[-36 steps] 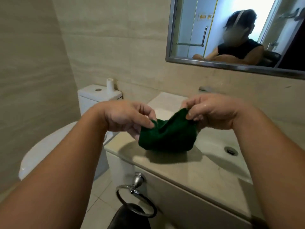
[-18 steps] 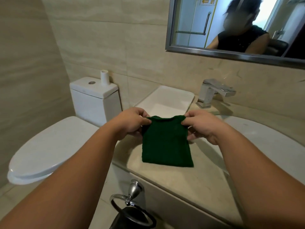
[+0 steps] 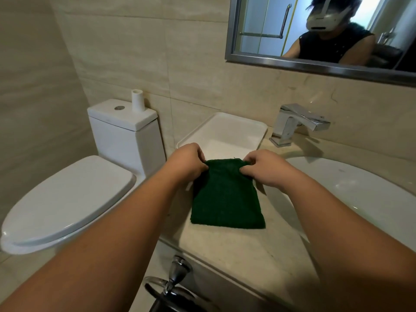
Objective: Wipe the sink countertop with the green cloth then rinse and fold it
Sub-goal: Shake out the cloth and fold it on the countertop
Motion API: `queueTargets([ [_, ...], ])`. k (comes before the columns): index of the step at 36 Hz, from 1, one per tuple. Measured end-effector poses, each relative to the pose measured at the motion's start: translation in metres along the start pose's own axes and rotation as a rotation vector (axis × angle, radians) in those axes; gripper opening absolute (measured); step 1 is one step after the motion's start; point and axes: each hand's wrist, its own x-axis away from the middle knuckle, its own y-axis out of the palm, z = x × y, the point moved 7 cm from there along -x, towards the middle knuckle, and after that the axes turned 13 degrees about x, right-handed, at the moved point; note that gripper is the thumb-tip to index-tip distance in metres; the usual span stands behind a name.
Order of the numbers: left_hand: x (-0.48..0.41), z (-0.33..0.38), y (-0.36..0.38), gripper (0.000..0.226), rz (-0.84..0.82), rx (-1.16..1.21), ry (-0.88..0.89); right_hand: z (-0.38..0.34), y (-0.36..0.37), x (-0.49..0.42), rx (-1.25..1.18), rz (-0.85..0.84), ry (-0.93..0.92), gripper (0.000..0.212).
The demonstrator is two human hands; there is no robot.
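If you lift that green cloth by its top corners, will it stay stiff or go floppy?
Probably floppy: the green cloth wrinkles where the left hand and right hand pinch its top edge. Likely light too, since it looks thin and lies folded flat on the countertop.

the green cloth (image 3: pixel 227 197) lies folded on the beige countertop (image 3: pixel 243 251), its far corners pinched by the left hand (image 3: pixel 188 162) and right hand (image 3: pixel 262 167). a white tray (image 3: pixel 238 127) sits behind it, a chrome faucet (image 3: pixel 297 122) to the right above the sink (image 3: pixel 360 199).
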Motion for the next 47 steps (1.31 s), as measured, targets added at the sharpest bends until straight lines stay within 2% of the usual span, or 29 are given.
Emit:
queueTargets([
  [3,0.003,0.001,0.0,0.02,-0.02,0.018,-0.026,0.0,-0.001,0.002,-0.076,0.005,0.003,0.011],
  [7,0.008,-0.001,-0.006,0.011,-0.068,0.158,-0.056,0.001,-0.006,0.007,-0.249,0.038,0.012,0.006],
  [14,0.03,0.012,-0.022,0.009,-0.281,0.624,-0.106,-0.003,-0.014,0.027,-0.639,-0.094,0.033,0.016],
  [19,0.056,0.033,-0.034,0.011,-0.431,0.768,-0.046,-0.012,-0.023,0.053,-0.975,-0.203,0.029,0.032],
  [23,0.075,0.052,-0.047,0.013,-0.494,0.835,0.008,-0.025,-0.04,0.078,-1.074,-0.261,-0.044,0.046],
  [29,0.09,0.071,-0.064,0.015,-0.57,0.952,0.047,-0.046,-0.062,0.102,-1.109,-0.33,-0.14,0.05],
  [33,0.094,0.069,-0.065,0.013,-0.6,0.953,-0.007,-0.053,-0.063,0.105,-1.085,-0.372,-0.144,0.044],
  [36,0.084,0.052,-0.054,0.015,-0.566,0.802,-0.06,-0.042,-0.05,0.093,-0.868,-0.303,-0.051,0.031],
  [38,0.074,0.036,-0.044,0.015,-0.456,0.644,-0.06,-0.031,-0.041,0.083,-0.679,-0.202,0.011,0.026],
  [40,0.063,0.026,-0.036,0.015,-0.341,0.518,-0.037,-0.024,-0.033,0.072,-0.558,-0.118,0.028,0.032],
  [43,0.057,0.02,-0.027,0.015,-0.254,0.455,0.011,-0.022,-0.026,0.062,-0.484,-0.037,-0.013,0.034],
  [45,0.053,0.017,-0.024,0.016,-0.259,0.446,0.042,-0.021,-0.025,0.057,-0.43,-0.04,-0.06,0.032],
  [47,0.054,0.016,-0.023,0.017,-0.325,0.409,0.063,-0.02,-0.022,0.058,-0.355,-0.118,-0.11,0.031],
])
